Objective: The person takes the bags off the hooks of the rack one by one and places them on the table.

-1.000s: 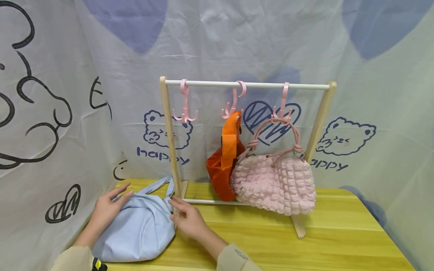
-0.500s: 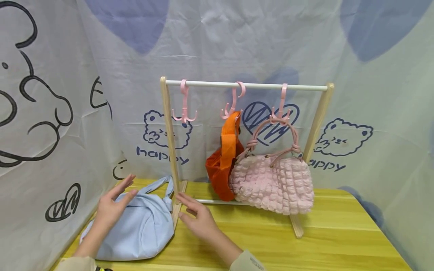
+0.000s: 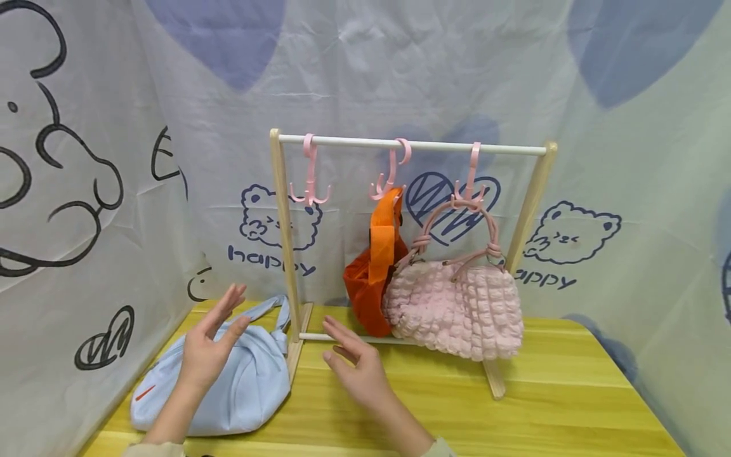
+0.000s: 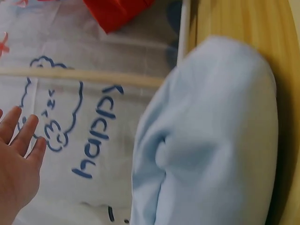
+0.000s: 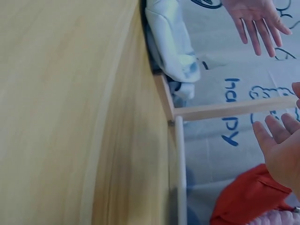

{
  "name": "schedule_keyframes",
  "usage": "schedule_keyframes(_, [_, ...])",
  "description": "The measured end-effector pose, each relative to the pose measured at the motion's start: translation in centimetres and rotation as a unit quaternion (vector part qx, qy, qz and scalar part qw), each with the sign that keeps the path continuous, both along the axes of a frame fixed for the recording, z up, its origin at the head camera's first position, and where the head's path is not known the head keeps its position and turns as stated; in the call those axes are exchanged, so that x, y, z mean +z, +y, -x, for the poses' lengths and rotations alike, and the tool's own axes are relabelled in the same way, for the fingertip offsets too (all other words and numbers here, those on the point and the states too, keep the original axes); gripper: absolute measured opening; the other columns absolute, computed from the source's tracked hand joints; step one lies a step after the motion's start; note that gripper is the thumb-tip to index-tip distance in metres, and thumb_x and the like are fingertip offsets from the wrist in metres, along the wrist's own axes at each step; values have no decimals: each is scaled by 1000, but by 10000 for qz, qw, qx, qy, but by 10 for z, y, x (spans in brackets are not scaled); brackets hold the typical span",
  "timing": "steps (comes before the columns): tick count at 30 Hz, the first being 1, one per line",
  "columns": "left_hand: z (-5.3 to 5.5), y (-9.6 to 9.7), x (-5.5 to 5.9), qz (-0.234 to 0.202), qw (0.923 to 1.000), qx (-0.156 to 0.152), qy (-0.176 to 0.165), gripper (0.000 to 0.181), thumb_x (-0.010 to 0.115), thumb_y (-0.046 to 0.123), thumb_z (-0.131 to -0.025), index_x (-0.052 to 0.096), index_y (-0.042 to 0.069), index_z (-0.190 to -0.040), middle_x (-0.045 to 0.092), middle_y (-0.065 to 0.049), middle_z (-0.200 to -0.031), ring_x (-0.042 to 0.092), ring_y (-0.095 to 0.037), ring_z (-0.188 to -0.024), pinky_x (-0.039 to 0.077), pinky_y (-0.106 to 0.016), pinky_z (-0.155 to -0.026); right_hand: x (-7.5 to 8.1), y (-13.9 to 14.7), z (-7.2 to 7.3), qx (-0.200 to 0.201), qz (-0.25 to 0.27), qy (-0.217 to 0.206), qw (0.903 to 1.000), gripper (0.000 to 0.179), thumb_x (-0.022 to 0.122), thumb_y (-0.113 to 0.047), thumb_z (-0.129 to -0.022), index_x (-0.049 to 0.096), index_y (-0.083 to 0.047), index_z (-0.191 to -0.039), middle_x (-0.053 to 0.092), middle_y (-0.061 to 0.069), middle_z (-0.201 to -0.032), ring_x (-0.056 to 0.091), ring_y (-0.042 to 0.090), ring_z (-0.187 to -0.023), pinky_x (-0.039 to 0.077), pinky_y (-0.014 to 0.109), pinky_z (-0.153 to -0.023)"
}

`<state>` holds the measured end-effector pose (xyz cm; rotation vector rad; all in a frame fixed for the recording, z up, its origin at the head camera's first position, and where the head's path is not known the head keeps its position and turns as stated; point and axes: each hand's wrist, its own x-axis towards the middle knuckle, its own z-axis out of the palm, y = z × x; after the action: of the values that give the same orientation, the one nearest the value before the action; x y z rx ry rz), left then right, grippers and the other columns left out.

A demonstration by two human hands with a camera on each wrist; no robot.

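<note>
A light blue handbag (image 3: pixel 245 381) lies on the table left of the rack; its strap reaches toward the rack's left post. Over this bag hovers my left hand (image 3: pixel 205 355), fingers extended and holding nothing; the left wrist view shows the bag (image 4: pixel 215 131) apart from the fingers (image 4: pixel 23 136). My right hand (image 3: pixel 362 371) is raised in front of the rack's lower bar, its fingers spread loosely with nothing in them. An orange bag (image 3: pixel 377 273) hangs from the middle pink hook (image 3: pixel 391 171). Beside it a pink puffy handbag (image 3: pixel 457 308) hangs by its handle from the right hook (image 3: pixel 472 174).
The rack (image 3: pixel 411 145) has a white top bar and wooden side posts. On its left a pink hook (image 3: pixel 311 171) carries no bag. Printed cloth (image 3: pixel 457 63) surrounds the yellow wood-grain table (image 3: pixel 548 393) at the back and sides.
Both hands have moved up and to the right, away from the blue bag. The right hand has left the area by the bag's strap. The hanging bags stay on their hooks.
</note>
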<state>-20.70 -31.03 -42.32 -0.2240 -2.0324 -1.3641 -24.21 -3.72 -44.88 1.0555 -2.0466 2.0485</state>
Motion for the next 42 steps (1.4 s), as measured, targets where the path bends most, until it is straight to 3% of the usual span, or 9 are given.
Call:
schedule_keyframes(10, [5,33,11,-346,9949,-650,693,66,64,-13,-96,46,7,-156,55,-11,-153,58,-7,-133,41,-18,-112,13,26,-2,-205,450,461,9977,44,66,2,-99,60,5,-142,49,17,-157,50,22,-142,46,52,-110])
schedule_keyframes(16, [13,55,21,-398,9861,-1170,1109,67,63,-18,-93,45,1,-155,54,-16,-152,58,-12,-134,42,-20,-112,24,42,-5,-395,629,626,9953,43,64,3,-100,59,7,-142,50,15,-157,49,19,-144,47,44,-110])
schedule_keyframes(21, [20,72,36,-371,9825,-1369,1205,65,63,-16,-94,44,-2,-155,54,-15,-153,57,-13,-135,42,-24,-114,35,52,-3,-576,853,963,9900,42,63,8,-98,59,10,-140,51,18,-156,48,20,-145,47,49,-109])
schedule_keyframes(26, [30,88,57,-215,9797,-1508,1303,69,64,-13,-95,45,7,-157,53,-13,-154,56,-19,-137,41,-29,-116,46,62,1,-828,1107,1258,9824,44,61,13,-97,58,11,-140,52,20,-154,53,21,-140,48,44,-109])
schedule_keyframes(31, [42,103,81,55,9767,-1534,1499,66,71,-2,-95,49,13,-156,54,-7,-155,56,-23,-138,40,-31,-118,58,71,9,-1126,1345,1720,9693,50,58,20,-94,54,11,-143,51,26,-151,57,23,-137,50,40,-107])
schedule_keyframes(36, [54,116,104,485,9735,-1401,1741,60,75,28,-98,54,15,-153,57,1,-152,56,-21,-137,38,-39,-120,76,83,19,-1586,1225,1930,9605,55,57,19,-96,53,4,-148,54,20,-152,57,31,-136,51,40,-107])
schedule_keyframes(42, [69,129,132,882,9642,-1269,2154,71,67,57,-96,57,12,-150,63,-6,-146,59,-23,-133,41,-45,-118,101,91,30,-1900,1209,2110,9512,52,58,12,-99,54,0,-149,57,19,-150,57,34,-134,50,39,-109])
